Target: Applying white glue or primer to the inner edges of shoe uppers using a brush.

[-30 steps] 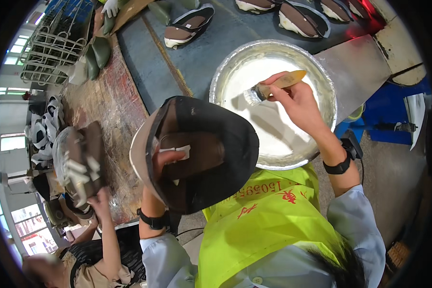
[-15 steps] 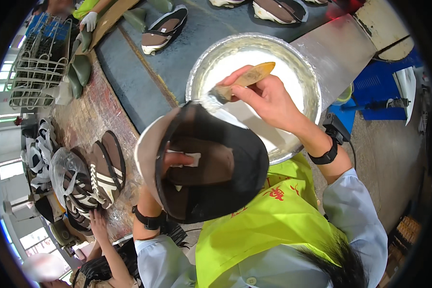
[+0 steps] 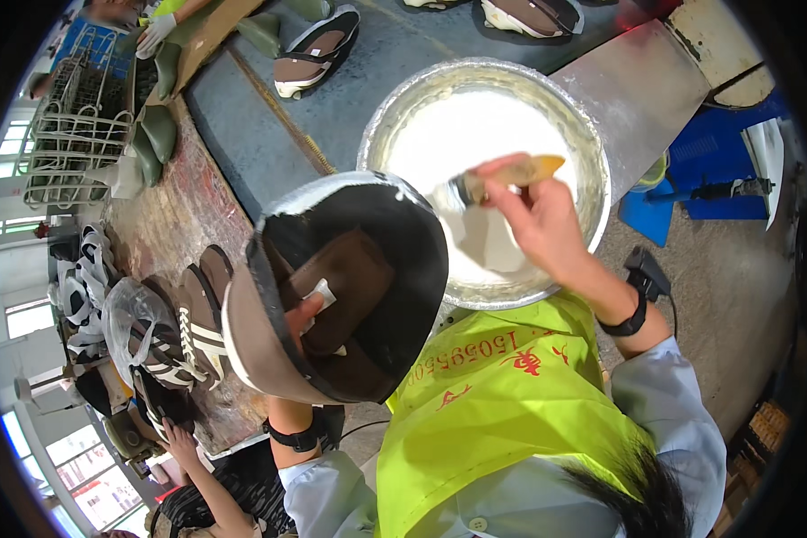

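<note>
My left hand [image 3: 303, 317] grips a brown shoe upper [image 3: 359, 269] with a black lining, its open underside turned up. The thumb shows inside with a scrap of white material beside it; the other fingers are hidden behind the upper. White paste coats the upper's far edge. My right hand [image 3: 551, 220] is closed on a flat paintbrush [image 3: 516, 172] with a wooden, yellow-tipped handle. The bristles hang over a round metal basin [image 3: 596, 184] of white paste [image 3: 484, 117], apart from the upper. Whether they touch the paste, I cannot tell.
Brown shoe parts [image 3: 314, 56] lie on the grey table [image 3: 215, 134]. Finished-looking sneakers [image 3: 202, 314] and a plastic bag [image 3: 130, 309] sit at left, where another person's hand [image 3: 181, 441] reaches in. Green shoe lasts [image 3: 160, 134] and a wire rack [image 3: 76, 148] stand at far left.
The brush has left the upper's edge and moved right, over the basin. The upper has shifted left and turned, exposing its pasted far rim.
</note>
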{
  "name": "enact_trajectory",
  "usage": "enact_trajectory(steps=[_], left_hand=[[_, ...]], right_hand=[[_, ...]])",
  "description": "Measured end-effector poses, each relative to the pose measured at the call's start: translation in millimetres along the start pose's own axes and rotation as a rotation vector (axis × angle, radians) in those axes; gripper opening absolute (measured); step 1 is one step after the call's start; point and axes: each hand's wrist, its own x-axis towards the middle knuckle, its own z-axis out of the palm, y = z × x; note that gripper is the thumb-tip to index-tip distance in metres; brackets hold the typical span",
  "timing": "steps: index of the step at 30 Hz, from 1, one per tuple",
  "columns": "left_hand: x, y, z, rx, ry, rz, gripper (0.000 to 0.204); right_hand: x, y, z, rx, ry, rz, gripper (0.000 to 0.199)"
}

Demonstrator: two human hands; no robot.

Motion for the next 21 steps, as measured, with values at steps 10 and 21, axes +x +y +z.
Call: enact_trajectory(steps=[10, 21], left_hand=[[-7.2, -11.2, -7.3, 0.08, 0.019, 0.082, 0.02], [-6.7, -21.1, -3.0, 0.062, 0.08, 0.104, 0.024]], right_hand=[[40.9, 3.6, 0.3, 0.076, -0.119, -0.009, 0.017], [29.6, -25.0, 20.8, -0.516, -0.324, -0.482, 0.024]])
